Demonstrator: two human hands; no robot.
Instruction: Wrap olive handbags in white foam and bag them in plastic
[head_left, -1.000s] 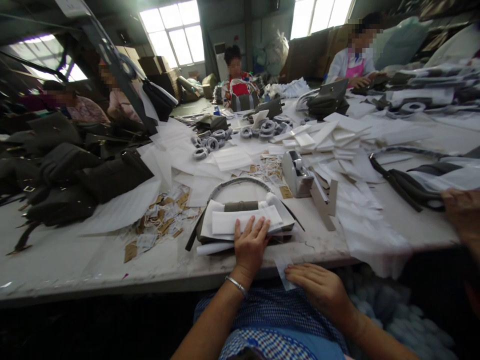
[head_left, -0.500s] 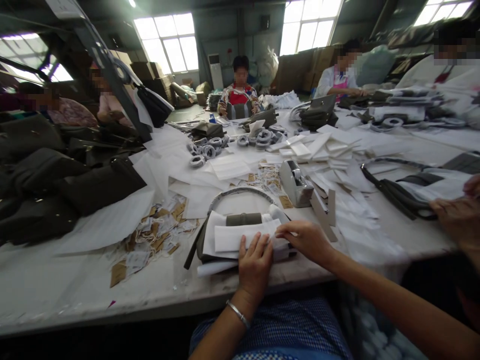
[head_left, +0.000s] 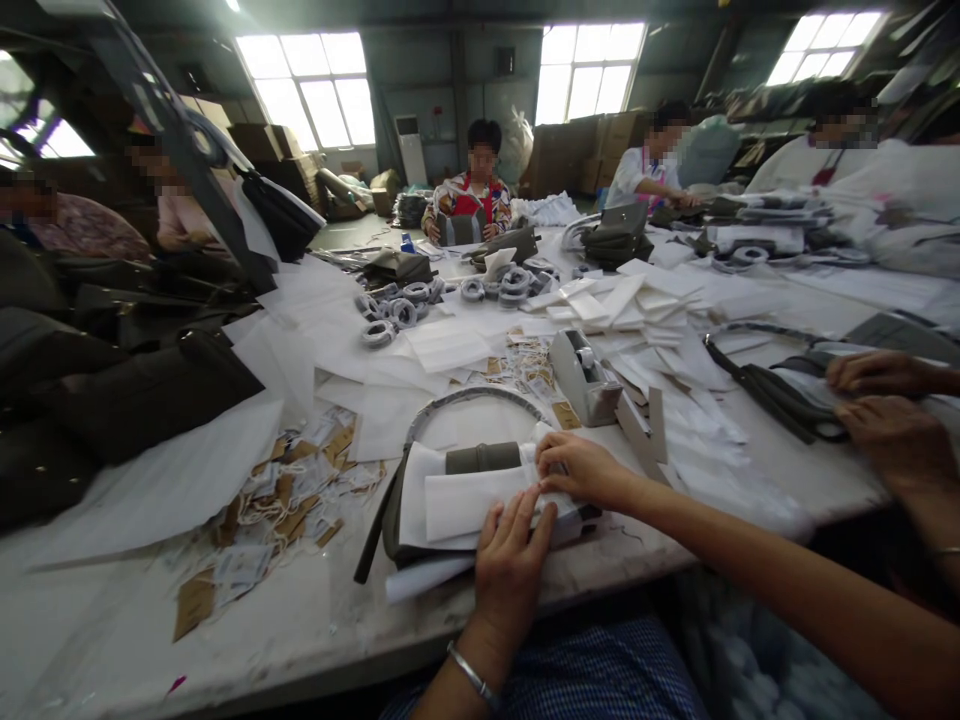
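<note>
- Pale worktable (head_left: 315,610); gridded window (head_left: 307,92) at eleven o'clock.
- Olive handbag (head_left: 482,458), six o'clock, arched handle (head_left: 480,395).
- Left hand (head_left: 511,560) spread over flat white sheet (head_left: 457,508).
- Right hand (head_left: 576,470) bunched at its edge; cannot tell what's pinched.

Overall dim, greyish; your main light is daylight from the far windows (head_left: 309,90), panes blown out to flat white. A small lamp (head_left: 232,5) glows at the top edge. Mid-table, loose white sheets (head_left: 450,350) bounce light back, detail pale. Dark bags (head_left: 142,410) on your left swallow it, a few studs glinting. Your left hand (head_left: 512,560) and right hand (head_left: 577,468) read fairly clear, shadows soft; the white strip (head_left: 459,508) beneath looks nearly featureless. Bright gleam on your bracelet (head_left: 471,672). Below the table, near-black. Wide lens stretches the sides, corners smear, background heads are pixelated
</note>
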